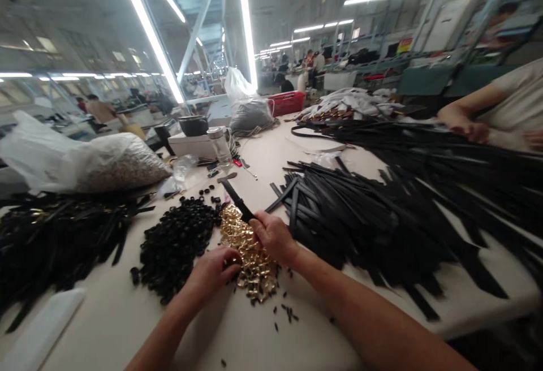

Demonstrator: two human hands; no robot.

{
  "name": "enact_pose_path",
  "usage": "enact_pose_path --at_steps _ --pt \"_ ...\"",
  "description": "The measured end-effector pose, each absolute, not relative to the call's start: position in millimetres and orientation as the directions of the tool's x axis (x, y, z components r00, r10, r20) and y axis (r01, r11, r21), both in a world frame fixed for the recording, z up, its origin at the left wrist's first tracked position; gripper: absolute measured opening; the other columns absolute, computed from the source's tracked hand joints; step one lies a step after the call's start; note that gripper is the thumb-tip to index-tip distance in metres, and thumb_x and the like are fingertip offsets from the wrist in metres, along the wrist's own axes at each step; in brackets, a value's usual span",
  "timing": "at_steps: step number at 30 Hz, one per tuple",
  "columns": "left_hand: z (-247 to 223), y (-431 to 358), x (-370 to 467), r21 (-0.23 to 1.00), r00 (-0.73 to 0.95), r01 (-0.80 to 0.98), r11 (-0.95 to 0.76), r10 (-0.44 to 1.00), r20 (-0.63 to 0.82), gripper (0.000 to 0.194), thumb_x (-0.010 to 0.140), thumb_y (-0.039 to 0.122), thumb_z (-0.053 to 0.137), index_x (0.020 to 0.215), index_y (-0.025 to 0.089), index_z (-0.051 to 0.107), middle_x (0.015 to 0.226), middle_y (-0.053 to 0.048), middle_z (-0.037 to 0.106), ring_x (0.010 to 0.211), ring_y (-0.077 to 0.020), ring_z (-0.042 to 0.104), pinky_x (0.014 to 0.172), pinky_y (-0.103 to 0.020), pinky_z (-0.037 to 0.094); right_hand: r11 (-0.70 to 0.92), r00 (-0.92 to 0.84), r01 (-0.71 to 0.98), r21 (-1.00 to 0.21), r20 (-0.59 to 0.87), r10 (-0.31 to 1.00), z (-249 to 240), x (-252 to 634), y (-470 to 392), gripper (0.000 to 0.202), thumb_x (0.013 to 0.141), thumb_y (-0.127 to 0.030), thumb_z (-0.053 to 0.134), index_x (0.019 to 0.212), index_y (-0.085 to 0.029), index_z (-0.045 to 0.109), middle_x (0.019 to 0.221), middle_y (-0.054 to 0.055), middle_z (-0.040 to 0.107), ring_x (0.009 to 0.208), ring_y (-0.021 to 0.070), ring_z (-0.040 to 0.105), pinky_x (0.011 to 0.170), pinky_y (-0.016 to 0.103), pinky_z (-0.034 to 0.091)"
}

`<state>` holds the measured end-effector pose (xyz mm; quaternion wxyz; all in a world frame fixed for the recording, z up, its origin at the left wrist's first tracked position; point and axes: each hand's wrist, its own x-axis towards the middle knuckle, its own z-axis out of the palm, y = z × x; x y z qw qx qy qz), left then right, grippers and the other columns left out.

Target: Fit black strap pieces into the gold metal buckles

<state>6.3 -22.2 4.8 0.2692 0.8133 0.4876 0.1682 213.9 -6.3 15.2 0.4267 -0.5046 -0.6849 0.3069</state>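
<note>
Flat black strap is slanting just below and left of the frame's centre, over a pile of small shiny gold metal buckles. The right hand is closing thumb and fingers around its near part. The left hand is curling beside the buckles, fingers partly closed; whether it is holding a piece is hard to tell. Good handling here probably means gripping the strap firmly without twisting it, and separating tangled buckles with light fingertips. A smooth pale tabletop is carrying a mound of small black loops at centre left and a heap of loose black straps at centre right. Long white ceiling lights are glowing at the top, while another person's hand is resting near more straps at upper right.
</note>
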Motion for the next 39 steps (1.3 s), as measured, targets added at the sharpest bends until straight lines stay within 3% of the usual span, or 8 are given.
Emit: enact_pose_path --at_steps 6,11,16,21,31,39 --pt "15.9 -25.9 11.1 0.604 0.462 0.714 -0.354 0.886 -0.028 0.007 0.072 0.018 0.062 0.077 0.021 0.066 0.082 -0.001 0.062 0.073 -0.0164 0.056 0.065 -0.025 0.042 0.331 -0.167 0.398 -0.856 0.287 0.943 14.2 213.4 -6.2 0.023 0.095 -0.031 0.044 0.075 -0.02 0.049 0.051 -0.005 0.055 0.044 0.0103 0.05 0.05 0.02 0.034" --pt "14.2 -25.8 11.1 0.641 0.468 0.671 -0.374 0.883 0.026 0.007 0.074 0.018 0.06 0.068 0.021 0.063 0.08 -0.001 0.062 0.072 -0.016 0.056 0.065 -0.025 0.041 0.319 -0.183 0.426 -0.847 0.265 0.947 16.7 213.2 -8.1 0.022 0.095 -0.033 0.042 0.08 -0.021 0.051 0.051 -0.005 0.054 0.044 0.0111 0.051 0.049 0.02 0.035" --pt "21.1 -13.1 -13.3 0.635 0.242 0.722 -0.275 0.96 0.141 0.015 0.081 0.032 0.058 0.072 0.021 0.064 0.072 -0.001 0.062 0.067 -0.0171 0.056 0.063 -0.027 0.042 0.329 -0.193 0.416 -0.848 0.271 0.943 15.4 213.9 -6.3 0.024 0.095 -0.035 0.04 0.078 -0.021 0.05 0.055 -0.003 0.057 0.045 0.0115 0.052 0.049 0.021 0.036" --pt "35.4 -4.3 -41.2 0.526 0.116 0.827 -0.199 0.975 0.187 0.015 0.082 0.032 0.056 0.076 0.021 0.065 0.078 -0.001 0.064 0.073 -0.0182 0.059 0.07 -0.029 0.042 0.339 -0.207 0.419 -0.842 0.275 0.939 14.6 213.9 -5.4 0.023 0.094 -0.036 0.039 0.081 -0.021 0.051 0.054 -0.003 0.056 0.045 0.0125 0.051 0.049 0.022 0.035" --pt "33.7 -8.9 -42.3 0.228 0.196 0.95 -0.216 0.975 0.107 0.013 0.075 0.016 0.061 0.086 0.021 0.067 0.087 -0.003 0.061 0.088 -0.0211 0.058 0.08 -0.031 0.04 0.359 -0.229 0.453 -0.816 0.282 0.932 16.3 214.0 -7.1 0.021 0.094 -0.035 0.039 0.082 -0.021 0.051 0.057 -0.002 0.057 0.047 0.0132 0.053 0.051 0.022 0.036" --pt "26.1 -5.8 -43.2 0.212 0.202 0.951 -0.224 0.972 0.122 0.013 0.075 0.012 0.061 0.076 0.022 0.069 0.085 -0.003 0.06 0.084 -0.0197 0.057 0.078 -0.03 0.04 0.385 -0.242 0.478 -0.789 0.304 0.922 10.1 213.7 -5.2 0.026 0.095 -0.038 0.038 0.08 -0.021 0.05 0.059 -0.002 0.058 0.05 0.0132 0.054 0.053 0.022 0.037"
